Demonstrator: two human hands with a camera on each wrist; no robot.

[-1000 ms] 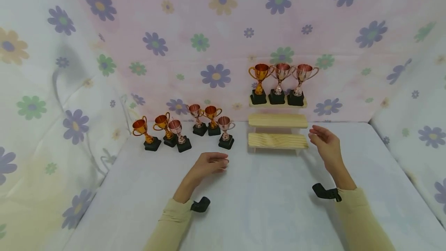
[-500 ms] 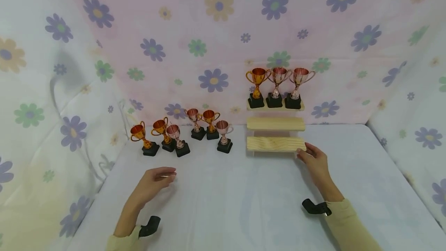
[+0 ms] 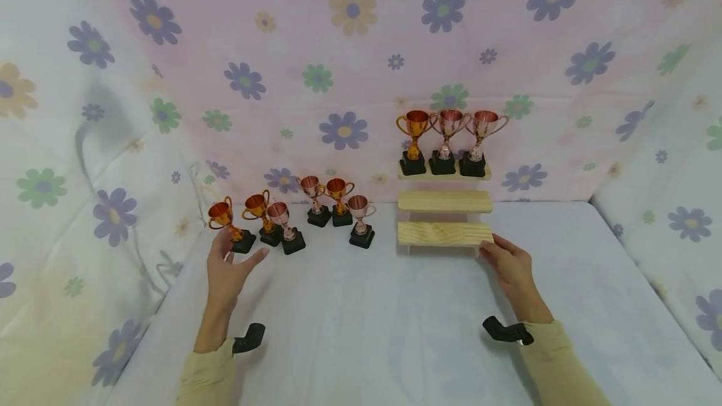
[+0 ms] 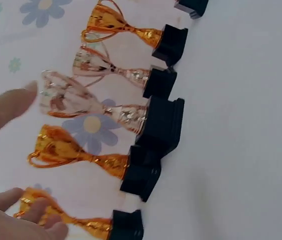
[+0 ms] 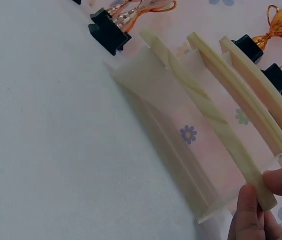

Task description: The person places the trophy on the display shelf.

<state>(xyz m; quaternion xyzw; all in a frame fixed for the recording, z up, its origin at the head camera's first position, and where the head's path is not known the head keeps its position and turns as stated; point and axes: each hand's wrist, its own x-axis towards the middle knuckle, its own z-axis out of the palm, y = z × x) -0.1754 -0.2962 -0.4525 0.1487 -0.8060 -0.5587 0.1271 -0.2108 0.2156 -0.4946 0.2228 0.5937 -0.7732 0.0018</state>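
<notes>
Several small gold and rose trophies on black bases stand in a cluster at the back left of the table. My left hand is spread open right at the leftmost gold trophy, fingers to either side of it and holding nothing; the left wrist view shows the fingers beside that trophy. A three-tier wooden shelf stands against the back wall, with three trophies on its top tier. My right hand pinches the right end of the lowest tier between thumb and finger.
Flowered cloth walls close in the white table on the left, back and right. The shelf's middle tier and lowest tier carry nothing. A rose trophy stands nearest the shelf's left end.
My left hand moved from the table's middle out to the left and forward to the leftmost gold trophy. My right hand came down onto the end of the lowest tier and stayed there.
</notes>
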